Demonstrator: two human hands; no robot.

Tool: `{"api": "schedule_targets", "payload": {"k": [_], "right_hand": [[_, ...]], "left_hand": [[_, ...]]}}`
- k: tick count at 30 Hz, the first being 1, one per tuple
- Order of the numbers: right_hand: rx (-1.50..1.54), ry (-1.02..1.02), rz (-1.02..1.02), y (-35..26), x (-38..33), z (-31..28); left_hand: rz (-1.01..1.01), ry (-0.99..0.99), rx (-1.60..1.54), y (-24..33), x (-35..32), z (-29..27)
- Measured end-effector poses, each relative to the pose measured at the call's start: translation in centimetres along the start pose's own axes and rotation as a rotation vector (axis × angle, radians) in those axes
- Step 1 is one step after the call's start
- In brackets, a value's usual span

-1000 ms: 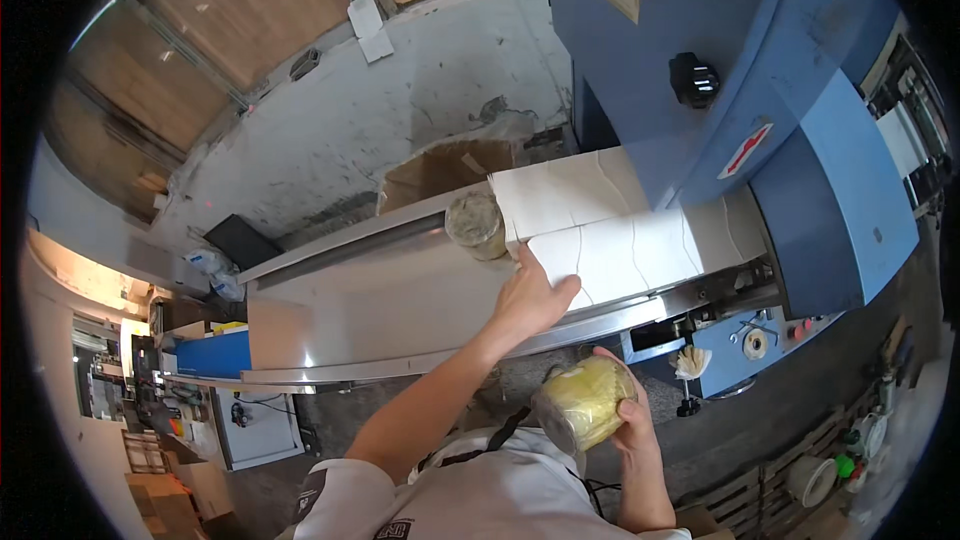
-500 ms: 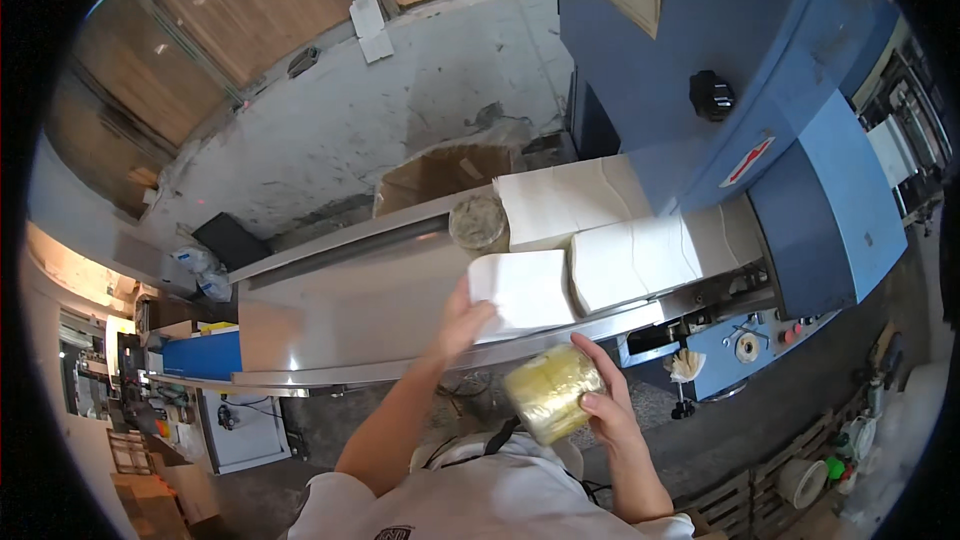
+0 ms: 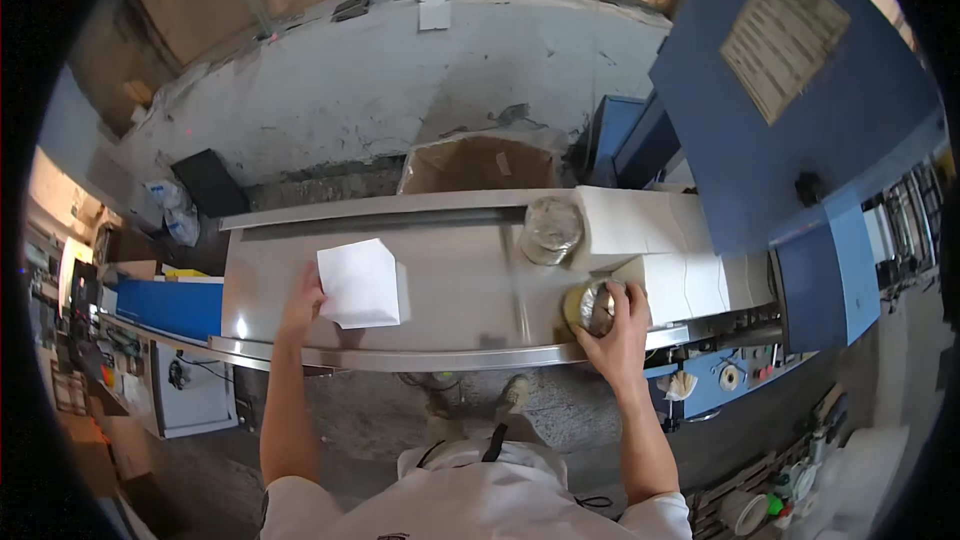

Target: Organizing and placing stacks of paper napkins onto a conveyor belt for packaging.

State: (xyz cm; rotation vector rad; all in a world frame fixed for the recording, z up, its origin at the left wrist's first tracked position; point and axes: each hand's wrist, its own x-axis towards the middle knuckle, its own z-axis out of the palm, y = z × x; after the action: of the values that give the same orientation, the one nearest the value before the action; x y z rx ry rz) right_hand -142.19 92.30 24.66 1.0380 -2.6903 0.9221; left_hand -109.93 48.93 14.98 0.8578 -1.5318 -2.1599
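On the metal table (image 3: 455,285), a second wrapped cylinder (image 3: 551,230) stands toward the far edge, against the end of the rear row of white paper (image 3: 635,220); a front row of white paper (image 3: 690,285) lies at the table's right, running toward the blue machine (image 3: 720,165) at that end; a cardboard box (image 3: 480,165) sits beyond the table's far edge, a blue panel (image 3: 170,307) at its left end. The white paper block (image 3: 358,283), squarish and plain, is over the table's left half, gripped at its left side by the left hand (image 3: 303,302); the yellowish cylinder (image 3: 585,310), shiny-wrapped, is at the table's near right, gripped from above by the right hand (image 3: 618,330); the left fingertips are partly hidden, the right hand covers much of the cylinder, and whether block or cylinder touches the table I cannot tell.
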Motion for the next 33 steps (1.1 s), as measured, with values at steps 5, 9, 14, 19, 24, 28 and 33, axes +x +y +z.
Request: {"api": "schedule_targets", "payload": {"k": [5, 9, 14, 19, 24, 28, 33], "right_hand": [[-0.058, -0.012, -0.048, -3.0, 0.2, -0.5], [0.149, -0.114, -0.253, -6.5, 5.8, 2.0], [-0.234, -0.152, -0.406, -1.7, 13.0, 7.5], [-0.291, -0.062, -0.356, -4.2, 8.1, 7.3], [-0.008, -0.183, -0.282, -5.2, 1.1, 6.4], [0.175, -0.208, -0.267, -4.5, -0.4, 4.8], [0.205, -0.165, -0.276, -3.1, -0.9, 5.1]], "left_hand": [[0.557, 0.540, 0.478, 3.4, -3.4, 1.5], [0.306, 0.284, 0.226, 7.0, -4.6, 12.7], [0.179, 0.017, 0.127, 6.0, -1.3, 20.6], [0.120, 0.017, 0.266, 5.2, 5.1, 26.8], [0.187, -0.181, 0.621, 3.9, 12.1, 38.6], [0.113, -0.132, 0.842, 3.8, 14.8, 47.8], [0.086, -0.157, 1.150, 3.8, 15.5, 51.3]]}}
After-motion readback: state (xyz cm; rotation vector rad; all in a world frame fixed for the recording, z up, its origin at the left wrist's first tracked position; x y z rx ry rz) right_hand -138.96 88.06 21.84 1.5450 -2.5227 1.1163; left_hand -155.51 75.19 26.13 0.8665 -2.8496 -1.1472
